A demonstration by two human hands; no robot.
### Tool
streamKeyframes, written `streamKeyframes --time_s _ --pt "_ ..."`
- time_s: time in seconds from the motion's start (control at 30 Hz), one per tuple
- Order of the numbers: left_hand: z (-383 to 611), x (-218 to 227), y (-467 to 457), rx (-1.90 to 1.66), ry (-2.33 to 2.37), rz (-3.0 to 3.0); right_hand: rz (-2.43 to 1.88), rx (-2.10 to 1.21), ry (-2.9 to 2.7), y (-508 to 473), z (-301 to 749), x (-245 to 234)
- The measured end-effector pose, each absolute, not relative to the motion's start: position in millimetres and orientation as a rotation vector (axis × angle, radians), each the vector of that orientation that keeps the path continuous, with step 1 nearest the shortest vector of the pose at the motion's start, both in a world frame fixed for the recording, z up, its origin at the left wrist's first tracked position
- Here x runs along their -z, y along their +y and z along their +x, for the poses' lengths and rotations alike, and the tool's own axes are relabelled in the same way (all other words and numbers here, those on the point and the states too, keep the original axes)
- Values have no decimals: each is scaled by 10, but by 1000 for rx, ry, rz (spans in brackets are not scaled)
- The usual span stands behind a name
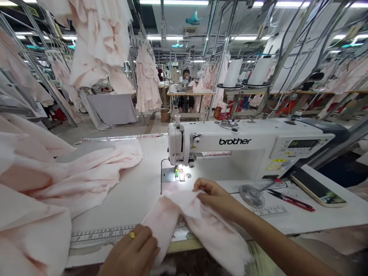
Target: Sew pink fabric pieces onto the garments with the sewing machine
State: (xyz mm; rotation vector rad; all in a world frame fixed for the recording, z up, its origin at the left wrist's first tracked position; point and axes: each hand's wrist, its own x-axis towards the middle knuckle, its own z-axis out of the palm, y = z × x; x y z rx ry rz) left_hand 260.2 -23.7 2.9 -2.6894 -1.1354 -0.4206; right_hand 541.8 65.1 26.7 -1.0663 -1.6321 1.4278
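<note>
A strip of pale pink fabric (184, 203) is bent in an arch in front of the sewing machine's needle area, its ends hanging over the table's front edge. My right hand (214, 197) pinches the top of the arch on its right side. Lower down, my left hand (132, 247), with a gold ring on one finger, is closed on the left length of the same fabric. The white Brother sewing machine (230, 140) stands just beyond both hands. Its lit presser foot (176, 172) is a little past the fabric's top.
More pink fabric (94, 172) is heaped on the table's left. Right of my hands lie a round clear object (252, 195), red-handled thread snips (291, 199) and a phone (319, 188). A printed ruler (100, 234) runs along the front edge. Garments (97, 38) hang overhead; a person (186, 88) sits farther back.
</note>
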Motion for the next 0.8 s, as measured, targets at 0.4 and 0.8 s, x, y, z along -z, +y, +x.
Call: streamKeyframes --time_s 0.4,0.8 --pt "2483 24 -19 631 -1294 -2524 -634 -723 -2402 1066 5016 -388" --pt "2766 -187 903 600 -1784 -2851 -299 -456 -2646 1319 5275 -109"
